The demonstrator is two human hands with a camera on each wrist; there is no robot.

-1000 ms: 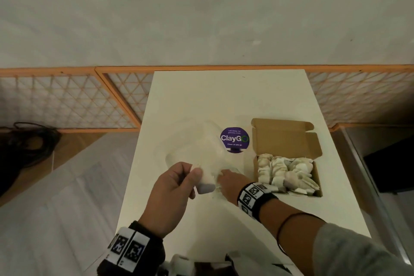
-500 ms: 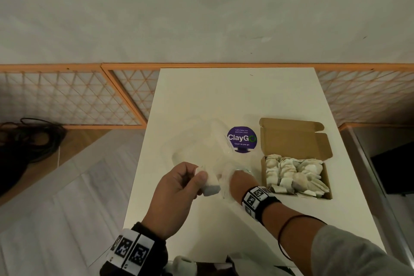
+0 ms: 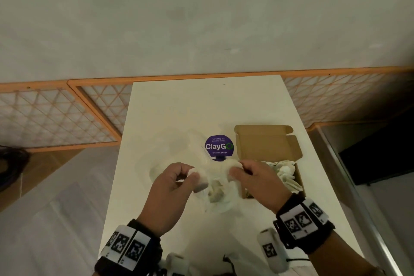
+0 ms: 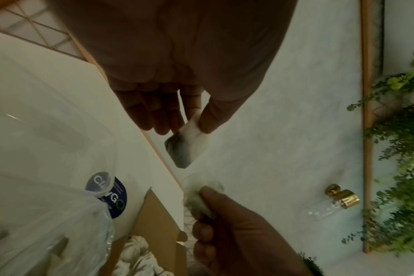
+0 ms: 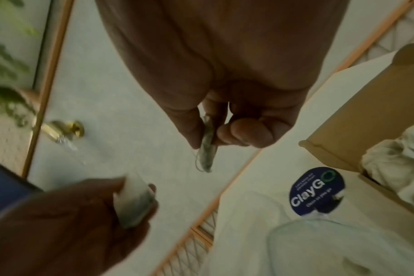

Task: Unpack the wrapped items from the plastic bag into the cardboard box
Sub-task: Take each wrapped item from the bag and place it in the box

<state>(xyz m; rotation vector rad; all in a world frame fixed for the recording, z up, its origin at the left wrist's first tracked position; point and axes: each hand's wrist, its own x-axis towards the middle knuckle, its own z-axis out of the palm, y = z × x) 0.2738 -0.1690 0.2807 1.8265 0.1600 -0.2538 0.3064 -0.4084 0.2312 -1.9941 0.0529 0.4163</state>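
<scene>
A clear plastic bag (image 3: pixel 220 197) lies crumpled on the white table (image 3: pixel 201 107), with one pale wrapped item (image 3: pixel 215 192) showing inside it. My left hand (image 3: pixel 190 178) pinches a small folded white piece (image 4: pixel 187 143) at the bag's mouth, apparently the bag's edge. My right hand (image 3: pixel 237 170) is raised beside the bag and pinches a small wrapped item (image 5: pixel 207 151) between thumb and fingers. To the right, the open cardboard box (image 3: pixel 266 145) holds several white wrapped items (image 3: pixel 285 171); my right hand covers its near left corner.
A round purple ClayGo sticker (image 3: pixel 219 147) sits on the table between bag and box. An orange lattice railing (image 3: pixel 67 114) runs behind the table. The table's edges drop to the floor on the left and right.
My right hand has come out of the bag's mouth and moved up and right toward the box, holding a wrapped item. The left hand keeps its pinch in about the same place.
</scene>
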